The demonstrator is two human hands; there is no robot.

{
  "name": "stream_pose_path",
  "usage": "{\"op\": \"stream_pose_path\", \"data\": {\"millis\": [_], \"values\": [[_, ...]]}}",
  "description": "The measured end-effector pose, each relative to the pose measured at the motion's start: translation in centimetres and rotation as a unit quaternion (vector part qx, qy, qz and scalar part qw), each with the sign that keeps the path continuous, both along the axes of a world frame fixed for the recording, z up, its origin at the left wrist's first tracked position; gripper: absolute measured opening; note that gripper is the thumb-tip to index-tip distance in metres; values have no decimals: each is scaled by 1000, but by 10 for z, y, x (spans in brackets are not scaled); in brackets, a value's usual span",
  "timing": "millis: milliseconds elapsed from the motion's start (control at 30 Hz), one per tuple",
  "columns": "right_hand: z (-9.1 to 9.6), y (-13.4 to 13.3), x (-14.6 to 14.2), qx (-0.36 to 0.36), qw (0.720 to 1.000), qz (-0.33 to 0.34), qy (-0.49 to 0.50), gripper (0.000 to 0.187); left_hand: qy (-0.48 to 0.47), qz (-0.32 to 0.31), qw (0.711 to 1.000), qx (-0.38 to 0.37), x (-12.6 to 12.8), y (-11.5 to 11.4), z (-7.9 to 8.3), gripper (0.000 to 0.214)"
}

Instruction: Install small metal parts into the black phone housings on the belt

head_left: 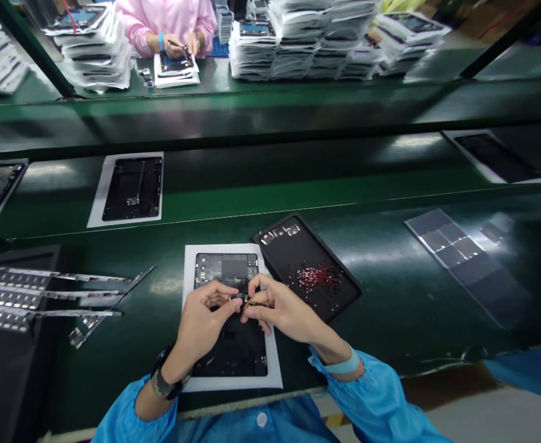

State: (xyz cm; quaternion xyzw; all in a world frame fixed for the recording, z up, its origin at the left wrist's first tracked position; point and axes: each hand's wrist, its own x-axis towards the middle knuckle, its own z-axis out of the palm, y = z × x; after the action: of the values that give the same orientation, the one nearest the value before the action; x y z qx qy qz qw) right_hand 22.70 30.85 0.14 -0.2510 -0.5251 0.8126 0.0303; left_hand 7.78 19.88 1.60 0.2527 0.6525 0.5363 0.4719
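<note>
My left hand (pixel 203 323) pinches one end of a small dark circuit board (pixel 238 297) between thumb and forefinger. From the other side, my right hand (pixel 282 307) closes its fingertips on the same small part; its far end is hidden by the fingers. Both hands are held over a black tablet housing (pixel 233 357) that lies on a white sheet (pixel 275 375). Beside the sheet, to the right, a black tray (pixel 270 255) sits at a slant. In it are a pile of thin red wires (pixel 319 277) and several small boards (pixel 292 229).
Long flex strips with small boards (pixel 67 312) lie at left, partly on a dark tray (pixel 7 363). Clear film with grey squares (pixel 459 252) is at right. More tablet housings (pixel 148 187) rest on the green belt (pixel 270 197). Across it, a person in pink (pixel 171 27) works between stacks (pixel 252 55).
</note>
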Motion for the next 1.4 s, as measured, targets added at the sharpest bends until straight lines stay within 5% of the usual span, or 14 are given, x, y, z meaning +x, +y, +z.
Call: {"op": "stream_pose_path", "data": {"millis": [700,867,967,1033,1167,1267,1400], "values": [[-7,-3,-2,20,999,21,-23,35,22,-77,997,-1,1,-2,-4,9],[7,8,4,48,998,39,-28,28,8,-65,998,-1,-9,-2,1,12],[23,18,19,161,985,45,-52,9,6,-1,1000,15,-31,-14,25,14],[32,15,32,270,958,52,-78,13,20,102,994,45,-48,-29,47,20],[30,-20,54,384,911,83,-124,22,64,316,935,145,-69,-54,72,27],[12,-54,57,422,885,76,-179,18,16,313,937,155,-61,-59,56,25],[-12,-81,48,487,837,22,-248,12,-31,216,974,67,-24,-56,6,34]]}}
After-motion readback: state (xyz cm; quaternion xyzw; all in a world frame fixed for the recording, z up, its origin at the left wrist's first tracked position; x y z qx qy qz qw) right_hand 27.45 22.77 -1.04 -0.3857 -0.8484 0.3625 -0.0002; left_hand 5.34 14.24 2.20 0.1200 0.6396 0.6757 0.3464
